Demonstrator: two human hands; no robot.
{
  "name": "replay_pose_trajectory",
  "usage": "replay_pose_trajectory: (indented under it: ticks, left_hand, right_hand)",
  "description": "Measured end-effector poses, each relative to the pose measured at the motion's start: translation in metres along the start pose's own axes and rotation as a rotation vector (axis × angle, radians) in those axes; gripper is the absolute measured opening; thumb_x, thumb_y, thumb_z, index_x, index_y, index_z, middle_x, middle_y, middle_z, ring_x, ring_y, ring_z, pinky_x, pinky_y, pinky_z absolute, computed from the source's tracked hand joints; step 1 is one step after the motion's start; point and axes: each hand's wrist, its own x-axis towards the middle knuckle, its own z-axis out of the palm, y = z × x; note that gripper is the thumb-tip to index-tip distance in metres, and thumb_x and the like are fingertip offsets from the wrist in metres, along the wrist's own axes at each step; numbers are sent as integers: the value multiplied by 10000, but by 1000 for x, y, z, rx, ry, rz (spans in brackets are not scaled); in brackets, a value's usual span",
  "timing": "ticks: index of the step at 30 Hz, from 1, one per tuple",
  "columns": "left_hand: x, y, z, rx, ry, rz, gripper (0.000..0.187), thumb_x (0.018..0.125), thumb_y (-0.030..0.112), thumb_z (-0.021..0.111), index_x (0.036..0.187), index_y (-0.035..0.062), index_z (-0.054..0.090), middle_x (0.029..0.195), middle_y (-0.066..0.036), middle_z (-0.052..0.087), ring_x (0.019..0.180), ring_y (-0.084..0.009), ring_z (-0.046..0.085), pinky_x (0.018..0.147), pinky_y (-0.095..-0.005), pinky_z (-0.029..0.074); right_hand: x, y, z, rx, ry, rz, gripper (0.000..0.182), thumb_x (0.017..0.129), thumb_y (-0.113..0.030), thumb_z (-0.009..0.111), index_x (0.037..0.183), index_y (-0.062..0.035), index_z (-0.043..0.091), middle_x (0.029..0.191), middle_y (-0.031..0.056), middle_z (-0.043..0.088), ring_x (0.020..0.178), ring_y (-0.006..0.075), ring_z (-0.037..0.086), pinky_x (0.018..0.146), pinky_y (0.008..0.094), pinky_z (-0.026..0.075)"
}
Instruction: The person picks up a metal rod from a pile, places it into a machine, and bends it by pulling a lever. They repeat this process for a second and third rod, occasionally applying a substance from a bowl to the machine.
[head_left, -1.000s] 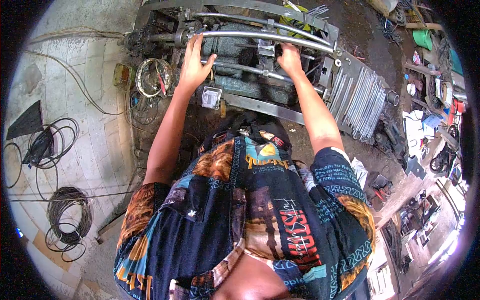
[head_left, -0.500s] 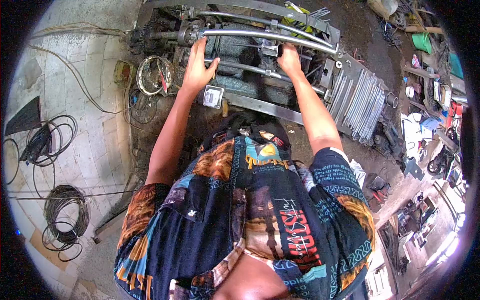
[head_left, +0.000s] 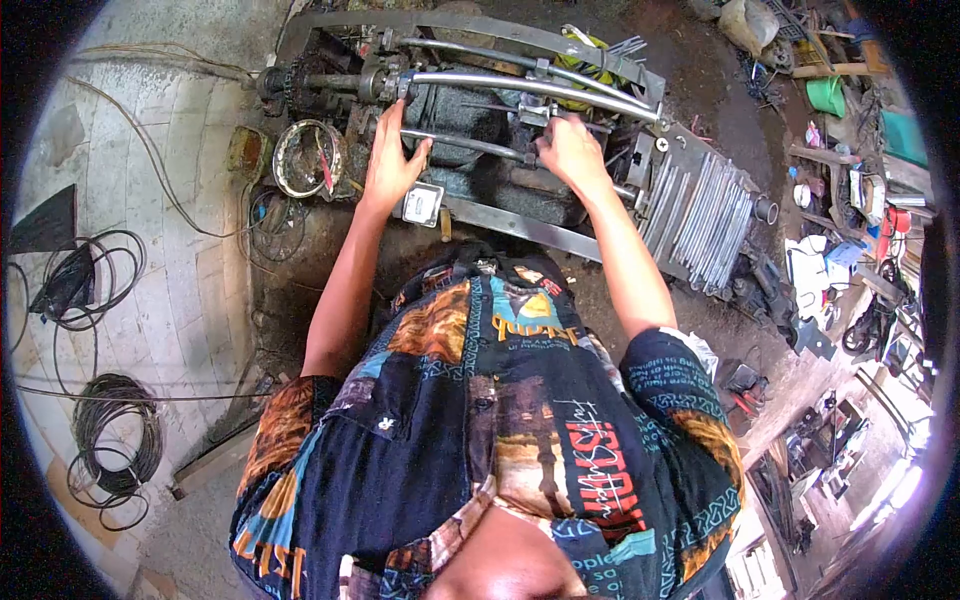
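Note:
My left hand (head_left: 393, 170) reaches up to the left end of a long shiny metal bar (head_left: 520, 84) beside the chuck-like head (head_left: 388, 82) of a machine. Its fingers are stretched out with the thumb apart, and the fingertips are right at the bar's end. My right hand (head_left: 574, 156) is over the near guide rod (head_left: 465, 144), just below a small metal carriage block (head_left: 537, 110). Those fingers are curled closed at the rod's collar, and what is inside them is hidden.
Many cut metal rods (head_left: 700, 220) lie side by side on the machine's right end. A round white-rimmed container (head_left: 307, 158) and a small white box (head_left: 423, 204) are near my left arm. Coiled cable (head_left: 117, 430) lies on the floor at left, and a green bucket (head_left: 826, 96) stands at right.
My right hand has come from the side of the carriage block toward me, down to the near rod. My left hand stays by the bar's left end. The view has shifted slightly.

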Motion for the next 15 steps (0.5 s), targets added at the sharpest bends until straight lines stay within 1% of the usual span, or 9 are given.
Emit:
replay_pose_trajectory:
  ticks: [2, 3, 4, 6, 7, 10, 12, 14, 15]
  left_hand:
    - [-4, -6, 4, -16, 15, 5, 780, 853, 179, 727, 1476, -12, 298, 1434, -269, 397, 1342, -417, 399, 1119, -441, 350]
    - [-5, -7, 5, -32, 18, -12, 783, 862, 204, 725, 1482, -9, 297, 1451, -267, 390, 1357, -413, 387, 1131, -445, 334]
    - [-8, -7, 10, -47, 20, -31, 786, 871, 228, 724, 1488, -5, 296, 1467, -265, 383, 1372, -408, 375, 1143, -448, 318]
    - [-10, -6, 10, -59, 30, -30, 787, 869, 221, 725, 1487, -8, 295, 1465, -267, 389, 1368, -410, 382, 1143, -448, 319]
    - [-12, -3, 8, -63, 36, -28, 772, 866, 189, 721, 1480, -12, 299, 1454, -271, 391, 1360, -418, 385, 1131, -446, 335]
    - [-19, -7, 4, -77, 76, -8, 751, 866, 158, 712, 1473, -14, 304, 1437, -276, 398, 1342, -431, 399, 1112, -445, 358]
    - [-32, -11, 1, -79, 95, -54, 757, 869, 172, 712, 1476, -15, 299, 1435, -273, 401, 1332, -429, 410, 1108, -448, 362]
    - [-46, -13, -5, -92, 108, -115, 762, 871, 189, 715, 1477, -18, 303, 1422, -264, 419, 1308, -418, 444, 1099, -444, 374]
    - [-53, -16, -8, -139, 127, -187, 763, 872, 197, 719, 1477, -18, 307, 1416, -261, 430, 1297, -410, 459, 1091, -437, 384]
  right_hand:
    - [0, -19, -47, 366, -203, -148, 279, 831, -208, 647, 1016, 1, 642, 1087, 213, 620, 1000, 416, 626, 880, 498, 514]
    - [3, -19, -55, 299, 45, -276, 264, 855, -244, 647, 981, -13, 636, 951, 190, 648, 955, 390, 644, 844, 460, 527]
    - [0, -18, -71, 263, 87, -267, 284, 855, -247, 656, 1031, -26, 629, 1043, 192, 638, 1048, 391, 621, 899, 484, 502]
    - [17, 5, -65, 38, 218, -299, 331, 845, -233, 685, 1094, -33, 597, 1113, 184, 621, 1070, 371, 597, 945, 471, 468]
    - [23, 21, -58, 0, 182, -282, 379, 838, -210, 696, 1149, -44, 556, 1165, 180, 602, 1133, 374, 571, 982, 489, 444]
    - [27, 50, -45, 41, 25, -273, 337, 850, -153, 618, 1150, -54, 502, 1075, 213, 625, 1087, 430, 591, 948, 570, 441]
    - [11, 50, -36, -33, 68, -336, 301, 856, -108, 555, 1132, -2, 497, 967, 258, 627, 898, 431, 651, 800, 544, 528]
    - [-19, 24, -31, -200, -93, -239, 349, 857, -104, 536, 1171, 43, 501, 942, 287, 638, 860, 444, 662, 795, 523, 547]
    - [-33, -4, -39, -172, -268, -220, 358, 855, -118, 544, 1167, 56, 522, 937, 293, 645, 881, 442, 666, 816, 508, 549]
